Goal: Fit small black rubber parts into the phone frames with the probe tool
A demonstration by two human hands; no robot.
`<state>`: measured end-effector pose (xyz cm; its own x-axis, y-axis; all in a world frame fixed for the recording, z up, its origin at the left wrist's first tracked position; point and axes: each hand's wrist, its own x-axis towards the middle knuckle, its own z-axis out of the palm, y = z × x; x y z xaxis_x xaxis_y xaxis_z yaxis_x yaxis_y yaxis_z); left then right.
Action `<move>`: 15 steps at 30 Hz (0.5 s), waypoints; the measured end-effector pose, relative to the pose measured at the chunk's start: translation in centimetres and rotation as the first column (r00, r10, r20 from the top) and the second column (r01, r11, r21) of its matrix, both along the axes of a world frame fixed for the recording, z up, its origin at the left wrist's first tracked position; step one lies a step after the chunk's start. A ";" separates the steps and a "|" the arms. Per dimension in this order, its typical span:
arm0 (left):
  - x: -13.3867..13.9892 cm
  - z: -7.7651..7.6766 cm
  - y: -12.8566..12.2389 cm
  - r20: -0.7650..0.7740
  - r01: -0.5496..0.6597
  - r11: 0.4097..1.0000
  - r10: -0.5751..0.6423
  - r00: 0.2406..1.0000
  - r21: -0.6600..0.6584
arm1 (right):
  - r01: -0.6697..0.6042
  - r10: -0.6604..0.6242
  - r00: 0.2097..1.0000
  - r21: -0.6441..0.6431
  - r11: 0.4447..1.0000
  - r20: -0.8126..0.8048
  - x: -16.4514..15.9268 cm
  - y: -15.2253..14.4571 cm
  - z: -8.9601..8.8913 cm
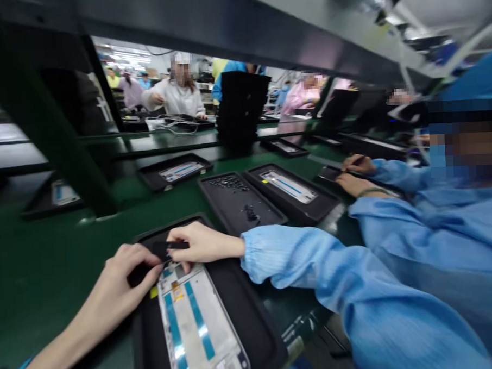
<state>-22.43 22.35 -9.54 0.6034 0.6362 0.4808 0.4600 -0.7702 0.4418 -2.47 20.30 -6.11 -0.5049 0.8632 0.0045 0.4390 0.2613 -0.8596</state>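
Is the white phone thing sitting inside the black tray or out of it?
Inside. The white phone frame lies flat in the black tray, whose rim shows around it; both hands, left hand and right hand, touch its top end.

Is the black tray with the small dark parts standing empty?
No, the parts tray holds small dark parts near its far end and a few in its middle.

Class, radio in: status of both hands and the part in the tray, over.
Left hand and right hand pinch a small black strip. Phone frame lies in black tray. Co-worker's sleeve close on the right.
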 end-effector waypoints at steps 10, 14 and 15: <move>0.8 -0.8 -0.3 -0.040 -0.074 0.986 0.069 0.997 -0.152 | -0.001 -0.002 0.996 -0.032 0.999 -0.089 1.0 0.2 -2.4; 0.6 -0.1 0.8 -0.049 -0.096 0.990 0.092 0.995 -0.099 | 0.004 -0.008 0.995 -0.043 0.999 -0.095 1.0 0.1 -2.6; 0.7 0.2 1.6 -0.054 -0.122 0.990 0.118 0.992 -0.075 | 0.004 -0.008 0.995 -0.044 0.999 -0.096 1.0 0.2 -2.6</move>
